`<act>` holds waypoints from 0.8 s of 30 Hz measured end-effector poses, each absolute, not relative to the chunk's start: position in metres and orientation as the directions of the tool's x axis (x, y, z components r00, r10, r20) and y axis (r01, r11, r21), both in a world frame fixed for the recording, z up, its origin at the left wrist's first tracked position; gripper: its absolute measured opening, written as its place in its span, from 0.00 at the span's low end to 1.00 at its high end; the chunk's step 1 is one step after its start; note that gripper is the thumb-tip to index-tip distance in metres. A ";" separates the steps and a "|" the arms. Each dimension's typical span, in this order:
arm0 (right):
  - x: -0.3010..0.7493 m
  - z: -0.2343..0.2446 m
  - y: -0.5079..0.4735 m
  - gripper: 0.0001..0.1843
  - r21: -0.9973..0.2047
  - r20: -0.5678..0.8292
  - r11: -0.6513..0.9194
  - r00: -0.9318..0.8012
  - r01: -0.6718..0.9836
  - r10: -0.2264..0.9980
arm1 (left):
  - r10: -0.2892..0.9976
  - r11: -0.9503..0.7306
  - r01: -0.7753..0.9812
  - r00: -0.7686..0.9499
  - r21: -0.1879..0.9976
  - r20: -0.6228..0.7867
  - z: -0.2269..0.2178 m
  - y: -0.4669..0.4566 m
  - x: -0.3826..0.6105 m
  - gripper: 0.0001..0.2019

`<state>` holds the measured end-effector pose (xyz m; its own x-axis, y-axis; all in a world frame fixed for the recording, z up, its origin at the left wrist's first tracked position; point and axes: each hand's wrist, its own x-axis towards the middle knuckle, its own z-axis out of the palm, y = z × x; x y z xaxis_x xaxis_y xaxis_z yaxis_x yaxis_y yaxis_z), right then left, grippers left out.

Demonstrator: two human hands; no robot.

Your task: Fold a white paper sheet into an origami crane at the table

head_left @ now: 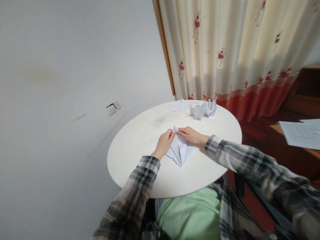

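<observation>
A partly folded sheet of white paper (180, 150) lies on the round white table (135, 150) in front of me, one pointed end toward me and a narrower tip away from me. My left hand (165, 140) pinches its left edge close to the far tip. On the opposite side, my right hand (191, 135) has its fingers closed on the same tip, thumb and index near the left fingertips. Creases run down the paper's middle to the near point. The right hand and wrist hide part of its right side.
Several folded white paper figures (203, 109) stand at the table's far right. Beside them, toward the wall, lie flat white papers (178, 106). A wall socket (111, 109) is at left, a floral curtain (212, 50) behind, and printed sheets (301, 133) rest on furniture at right.
</observation>
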<state>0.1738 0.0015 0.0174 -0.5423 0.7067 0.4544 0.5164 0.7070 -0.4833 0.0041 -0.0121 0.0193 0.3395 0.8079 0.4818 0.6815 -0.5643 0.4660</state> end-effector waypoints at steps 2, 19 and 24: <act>0.174 0.019 0.000 0.18 -0.487 0.452 0.708 -0.546 0.512 0.705 | 0.808 -0.562 0.687 0.336 0.461 0.485 0.019 -0.012 0.004 0.13; 0.175 0.018 0.001 0.21 -0.502 0.440 0.698 -0.544 0.510 0.715 | 0.798 -0.578 0.676 0.353 0.457 0.488 0.018 -0.011 0.004 0.13; 0.175 0.017 0.003 0.21 -0.488 0.452 0.705 -0.542 0.515 0.709 | 0.800 -0.578 0.680 0.360 0.452 0.480 0.019 -0.011 0.004 0.13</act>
